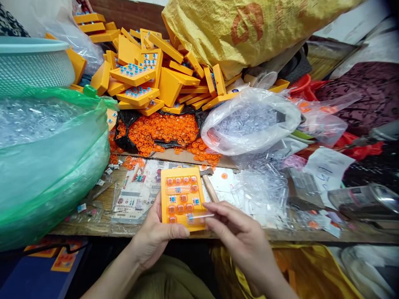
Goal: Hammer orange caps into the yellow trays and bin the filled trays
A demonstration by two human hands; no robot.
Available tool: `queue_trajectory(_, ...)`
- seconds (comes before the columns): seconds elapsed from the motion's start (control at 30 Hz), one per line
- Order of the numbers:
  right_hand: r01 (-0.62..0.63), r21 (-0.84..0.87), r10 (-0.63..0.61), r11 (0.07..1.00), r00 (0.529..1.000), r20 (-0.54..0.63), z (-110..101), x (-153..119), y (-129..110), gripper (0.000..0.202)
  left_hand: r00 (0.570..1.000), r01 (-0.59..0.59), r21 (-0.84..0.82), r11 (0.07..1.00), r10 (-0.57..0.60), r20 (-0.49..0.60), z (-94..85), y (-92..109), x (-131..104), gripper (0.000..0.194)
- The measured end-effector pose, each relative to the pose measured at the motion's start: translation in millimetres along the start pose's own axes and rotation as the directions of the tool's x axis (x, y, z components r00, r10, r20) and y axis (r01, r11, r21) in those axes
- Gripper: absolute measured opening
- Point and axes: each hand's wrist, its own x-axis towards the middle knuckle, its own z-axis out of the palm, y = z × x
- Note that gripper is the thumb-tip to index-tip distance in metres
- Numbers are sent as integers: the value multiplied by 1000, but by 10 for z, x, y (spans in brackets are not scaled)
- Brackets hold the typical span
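Observation:
My left hand (pixel 156 232) grips a yellow-orange plastic panel (pixel 179 172) by its lower left corner, thumb across the front edge. Rows of translucent orange caps (pixel 181 209) sit on the panel, and small blue-and-white switches show in some uncapped places. One long clear plastic cover (pixel 178 190) lies over a switch in the second row. A second clear plastic cover (pixel 201 216) lies across the panel's bottom right, with its outer end pinched between the thumb and fingers of my right hand (pixel 240 232). Behind the panel lies a hammer (pixel 210 187), partly hidden.
Orange caps fill a black bag (pixel 165 128). Clear covers fill a white bag (pixel 215 143) and lie loose on the right. A large green bag (pixel 56 178) bulges over the left. Panels (pixel 170 89) are heaped behind, beside a yellow sack (pixel 212 25). A jar (pixel 364 199) lies far right.

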Motion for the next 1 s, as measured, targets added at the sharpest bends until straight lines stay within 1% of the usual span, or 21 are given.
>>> queue_trajectory(0.07,-121,87,124,989,992,-24,118,-95,-58,13,999,-33,57,998,34,-22,42,-13,-2,105)
queue_trajectory(0.13,-156,104,162,982,985,-55,202,-150,-43,10,995,-67,105,992,74,-68,76,-40,-7,99)
queue_trajectory(0.17,-129,92,135,987,989,-65,230,-166,-23,8,991,-86,124,989,97,-91,90,-56,-12,93)
queue_trajectory(0.23,-3,32,6,999,996,-90,260,-179,19,8,981,-125,152,980,146,-132,114,-84,-25,79)
queue_trajectory(0.3,89,-51,-96,995,982,-162,269,-171,53,9,970,-155,172,973,183,-162,134,-106,-40,68)
queue_trajectory(0.33,87,-52,-96,995,974,-205,271,-161,66,7,965,-168,179,969,199,-172,141,-115,-46,65)
queue_trajectory(0.37,49,5,-47,999,973,-227,273,-148,77,5,960,-181,187,966,215,-182,145,-124,-49,64)
queue_trajectory(0.4,-15,115,39,993,977,-210,279,-135,89,10,953,-194,200,960,233,-193,145,-131,-50,65)
queue_trajectory(0.43,-93,251,135,964,978,-157,289,-125,102,17,947,-209,215,954,252,-201,142,-138,-47,67)
queue_trajectory(0.5,-216,473,255,854,967,-20,327,-120,137,30,941,-227,236,945,275,-198,125,-148,-31,69)
queue_trajectory(0.53,-250,526,282,813,959,20,349,-122,160,34,944,-228,237,944,274,-185,115,-148,-19,70)
queue_trajectory(0.6,-269,544,291,795,955,46,369,-102,208,39,952,-222,211,952,259,-166,100,-140,8,69)
queue_trajectory(0.67,-258,445,239,858,966,101,302,24,237,39,954,-206,165,964,236,-186,98,-119,34,70)
queue_trajectory(0.73,-137,142,121,980,986,115,98,328,228,35,951,-186,132,974,212,-223,105,-91,55,75)
queue_trajectory(0.77,-13,-124,23,992,997,80,-52,549,211,31,953,-171,123,977,196,-231,111,-78,63,79)
queue_trajectory(0.8,69,-442,-75,894,997,3,-223,805,191,28,954,-160,118,980,184,-236,116,-65,69,83)
queue_trajectory(0.83,43,-556,-118,830,988,-100,-402,1080,172,24,954,-152,116,981,177,-241,120,-55,72,86)
queue_trajectory(0.87,9,-622,-144,783,975,-167,-572,1357,159,23,954,-147,113,983,171,-246,124,-47,74,89)
queue_trajectory(0.9,-25,-681,-153,731,968,-199,-721,1615,155,23,954,-144,108,984,167,-250,128,-42,75,90)
queue_trajectory(0.97,-91,-777,-108,623,974,-201,-921,2022,177,16,956,-135,95,986,155,-249,133,-35,72,90)
queue_trajectory(1.0,-109,-814,-80,571,979,-187,-968,2154,200,13,957,-133,92,987,152,-249,135,-31,71,89)
